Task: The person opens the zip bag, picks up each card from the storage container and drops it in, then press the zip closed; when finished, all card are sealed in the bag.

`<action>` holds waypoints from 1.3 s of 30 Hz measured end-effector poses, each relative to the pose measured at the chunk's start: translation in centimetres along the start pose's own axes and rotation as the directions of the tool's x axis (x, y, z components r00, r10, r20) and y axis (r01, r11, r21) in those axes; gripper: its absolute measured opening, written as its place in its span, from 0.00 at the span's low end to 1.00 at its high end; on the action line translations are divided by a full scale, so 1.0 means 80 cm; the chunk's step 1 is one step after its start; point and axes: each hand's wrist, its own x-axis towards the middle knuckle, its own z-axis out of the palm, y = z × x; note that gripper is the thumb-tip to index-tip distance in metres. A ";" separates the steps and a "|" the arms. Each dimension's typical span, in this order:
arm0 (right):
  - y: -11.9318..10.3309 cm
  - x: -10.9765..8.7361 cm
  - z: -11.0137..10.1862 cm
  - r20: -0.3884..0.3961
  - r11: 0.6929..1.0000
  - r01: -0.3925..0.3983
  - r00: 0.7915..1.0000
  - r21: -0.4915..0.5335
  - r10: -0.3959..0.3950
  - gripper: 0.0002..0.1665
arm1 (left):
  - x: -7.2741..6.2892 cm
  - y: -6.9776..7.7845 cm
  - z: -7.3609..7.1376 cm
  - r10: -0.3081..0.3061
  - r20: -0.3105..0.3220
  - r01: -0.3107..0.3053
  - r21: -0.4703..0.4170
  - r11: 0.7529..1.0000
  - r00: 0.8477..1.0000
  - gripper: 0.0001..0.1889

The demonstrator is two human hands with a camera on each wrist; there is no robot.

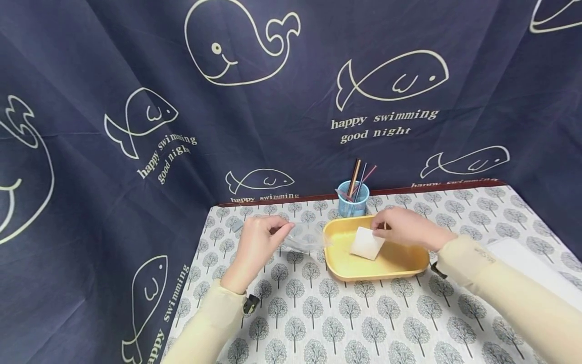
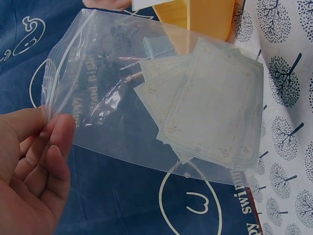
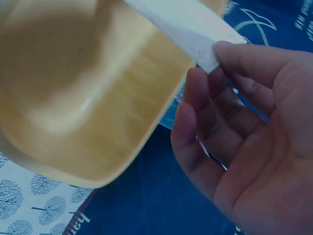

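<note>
My left hand (image 1: 259, 242) pinches a clear zip bag (image 1: 303, 237) by its zip end, thumb against fingers. Several pale cards (image 2: 210, 107) with printed borders lie fanned inside the bag's far end, as the left wrist view shows. To the right, my right hand (image 1: 406, 227) holds a white paper card (image 1: 366, 244) by one corner between thumb and fingertips. This card hangs tilted over a yellow tray (image 1: 337, 269). In the right wrist view the card (image 3: 183, 27) overlaps the tray's rim, and the other fingers curl loosely below it.
Behind the tray stands a light blue cup (image 1: 352, 206) with pencils and sticks in it. A flat white object (image 1: 529, 260) lies at the right, partly behind the right sleeve. Near the left hand is a small grey thing (image 1: 237, 225). A dark blue curtain (image 1: 273, 126) hangs behind the table.
</note>
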 end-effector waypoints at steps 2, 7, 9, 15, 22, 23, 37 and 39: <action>-0.002 -0.001 -0.006 -0.015 0.999 0.005 1.000 0.034 -0.005 0.03 | 0.000 0.000 0.000 0.004 -0.002 -0.004 0.001 1.000 1.000 0.04; -0.011 -0.007 -0.022 -0.120 0.998 0.035 0.992 0.046 -0.030 0.02 | 0.000 0.000 0.001 0.003 0.005 -0.003 0.003 1.000 1.000 0.04; -0.018 -0.009 -0.028 -0.177 0.998 0.047 0.983 0.030 -0.041 0.01 | 0.000 0.000 0.001 -0.001 0.007 0.001 0.002 1.000 1.000 0.03; -0.043 -0.014 -0.045 -0.410 0.993 0.115 0.904 -0.040 -0.122 0.05 | 0.000 0.000 0.002 0.002 0.000 -0.002 0.000 1.000 1.000 0.04; -0.078 -0.013 -0.062 -0.585 0.964 0.264 0.775 -0.042 -0.238 0.13 | 0.001 0.001 0.001 -0.001 0.005 0.001 0.002 1.000 1.000 0.04; -0.083 -0.012 -0.064 -0.593 0.959 0.281 0.766 -0.037 -0.247 0.14 | 0.002 0.001 0.001 -0.002 0.006 0.002 0.004 1.000 1.000 0.04; -0.126 0.004 -0.046 -0.606 0.908 0.417 0.729 0.027 -0.317 0.12 | 0.003 0.003 0.001 -0.013 0.014 0.013 0.001 1.000 1.000 0.04; -0.125 0.007 -0.038 -0.592 0.913 0.409 0.738 0.011 -0.324 0.10 | 0.002 0.003 0.001 -0.012 0.013 0.012 0.002 1.000 1.000 0.04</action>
